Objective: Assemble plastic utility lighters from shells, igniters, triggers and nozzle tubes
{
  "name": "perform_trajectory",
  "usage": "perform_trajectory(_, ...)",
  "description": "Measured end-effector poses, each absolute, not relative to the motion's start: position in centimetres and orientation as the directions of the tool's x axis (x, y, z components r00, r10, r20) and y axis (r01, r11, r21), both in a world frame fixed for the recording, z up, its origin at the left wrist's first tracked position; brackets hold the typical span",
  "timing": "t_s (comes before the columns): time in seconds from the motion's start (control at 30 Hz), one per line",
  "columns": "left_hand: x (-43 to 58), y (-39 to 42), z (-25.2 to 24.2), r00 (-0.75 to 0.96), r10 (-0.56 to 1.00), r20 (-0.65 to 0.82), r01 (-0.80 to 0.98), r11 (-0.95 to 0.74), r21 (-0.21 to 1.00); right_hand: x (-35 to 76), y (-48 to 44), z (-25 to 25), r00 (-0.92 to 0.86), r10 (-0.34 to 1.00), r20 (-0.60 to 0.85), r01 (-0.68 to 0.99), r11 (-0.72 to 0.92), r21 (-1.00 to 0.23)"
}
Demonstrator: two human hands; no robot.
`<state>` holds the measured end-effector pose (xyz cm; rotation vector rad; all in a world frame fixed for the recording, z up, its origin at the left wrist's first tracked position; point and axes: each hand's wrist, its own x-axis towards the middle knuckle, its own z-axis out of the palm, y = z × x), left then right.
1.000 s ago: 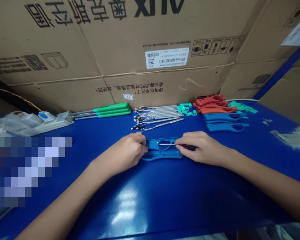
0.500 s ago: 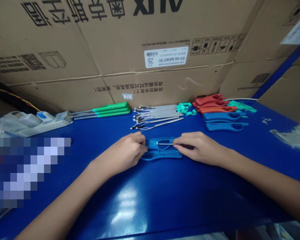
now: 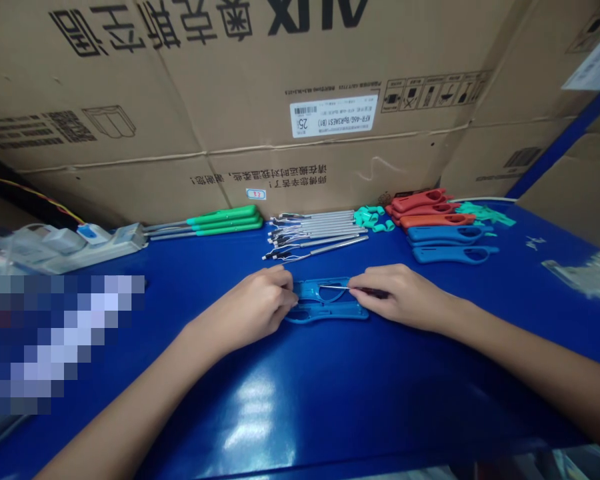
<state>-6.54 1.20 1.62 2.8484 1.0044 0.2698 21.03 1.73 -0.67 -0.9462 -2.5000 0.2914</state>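
Two blue plastic handle halves lie side by side on the blue table: a far half [image 3: 307, 289] with an oval opening, and a near half [image 3: 330, 312]. My left hand [image 3: 266, 299] is closed on their left ends, its fingertips partly hidden. Between the fingers of my right hand [image 3: 397, 293] is a thin screwdriver [image 3: 336, 287], its metal shaft pointing left over the opening of the far half. Most of its dark handle is hidden in the hand.
Behind the hands lie silver rods with wires [image 3: 325, 230], teal strips [image 3: 367, 217] and green-handled sticks [image 3: 227, 219]. Red, orange and blue handle shells [image 3: 447, 233] sit at back right. A power strip [image 3: 105, 247] is at left. A cardboard wall [image 3: 230, 120] closes the back.
The screwdriver's tip has shifted slightly right, off the solid part of the far half, where a small pale spot showed earlier. Both hands hold nearly the same place.
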Motion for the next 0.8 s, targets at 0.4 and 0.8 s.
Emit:
perform_trajectory(0.4,-6.82,1.32,1.17,0.752,0.643,0.142,0.621,-0.764,0.174,21.15,1.79,-0.48,-0.672,0.671,0.313,0.564,0.738,-0.371)
perform_trajectory(0.8,-6.47,1.44,0.63,0.724,0.671,0.161,0.658,-0.741,0.131,21.68,2.39,-1.06,-0.602,0.731,0.32,0.652,0.682,-0.331)
